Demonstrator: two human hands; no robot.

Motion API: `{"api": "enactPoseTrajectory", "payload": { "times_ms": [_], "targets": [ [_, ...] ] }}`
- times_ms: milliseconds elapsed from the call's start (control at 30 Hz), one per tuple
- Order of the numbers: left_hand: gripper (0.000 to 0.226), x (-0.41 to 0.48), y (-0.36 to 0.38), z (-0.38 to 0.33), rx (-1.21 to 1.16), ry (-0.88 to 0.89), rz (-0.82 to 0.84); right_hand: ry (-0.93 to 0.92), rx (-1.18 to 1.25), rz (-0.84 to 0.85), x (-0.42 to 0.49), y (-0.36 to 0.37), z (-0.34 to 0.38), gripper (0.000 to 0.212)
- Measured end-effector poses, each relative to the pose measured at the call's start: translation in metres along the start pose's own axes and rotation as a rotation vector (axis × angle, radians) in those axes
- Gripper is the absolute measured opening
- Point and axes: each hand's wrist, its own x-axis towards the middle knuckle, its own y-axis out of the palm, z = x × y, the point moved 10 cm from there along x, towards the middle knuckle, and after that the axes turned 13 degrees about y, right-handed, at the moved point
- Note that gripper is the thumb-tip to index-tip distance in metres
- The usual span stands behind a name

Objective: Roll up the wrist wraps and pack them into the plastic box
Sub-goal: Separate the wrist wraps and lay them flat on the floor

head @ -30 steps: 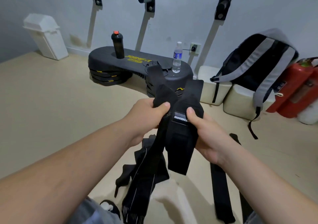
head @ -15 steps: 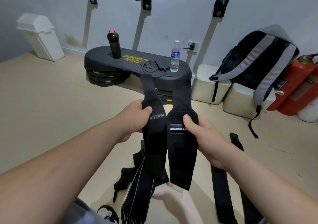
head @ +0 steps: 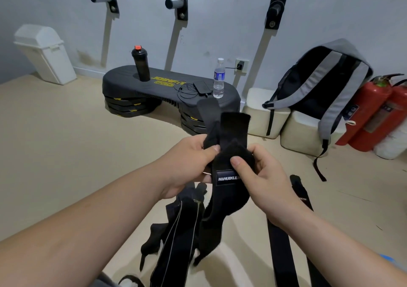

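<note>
A black fabric wrist wrap with a white-lettered label (head: pixel 228 198) hangs above the beige floor (head: pixel 66 154). The left hand (head: pixel 189 165) pinches its upper fold; the right hand (head: pixel 261 176) grips just above the label. Rolling seems barely begun; next, wind it tightly. More black wraps (head: pixel 176 231) lie underneath.

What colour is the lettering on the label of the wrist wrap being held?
White, on a dark label of the black wrist wrap; head view.
</note>
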Motion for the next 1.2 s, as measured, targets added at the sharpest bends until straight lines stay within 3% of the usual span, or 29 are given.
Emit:
{"api": "enactPoseTrajectory", "payload": {
  "times_ms": [200, 367, 533, 633, 867, 1100, 1200],
  "targets": [
    [0.023, -0.006, 0.007, 0.007, 0.057, -0.035, 0.101, -0.076, -0.117, -0.094, 0.003, -0.01, 0.006, 0.009],
    [0.021, -0.006, 0.014, 0.007, -0.016, 0.002, 0.074, -0.009, 0.037, -0.017, 0.006, -0.005, -0.001, 0.013],
    [0.023, -0.008, 0.011, 0.005, 0.167, 0.037, 0.053, 0.072, 0.156, -0.029, 0.007, -0.006, -0.013, 0.01],
    [0.022, -0.011, 0.018, 0.003, 0.131, 0.035, 0.069, 0.081, 0.175, -0.032, 0.007, -0.004, -0.015, 0.02],
    [0.031, -0.013, 0.017, 0.009, 0.18, 0.038, 0.054, -0.021, 0.035, -0.048, 0.002, -0.001, -0.005, 0.024],
    [0.018, -0.015, 0.023, 0.011, 0.281, 0.023, 0.164, -0.085, -0.18, -0.047, 0.003, -0.001, 0.004, 0.012],
    [0.039, -0.021, 0.027, 0.018, 0.386, -0.027, 0.244, -0.101, -0.301, -0.038, 0.002, 0.002, 0.003, 0.006]
  ]
}}
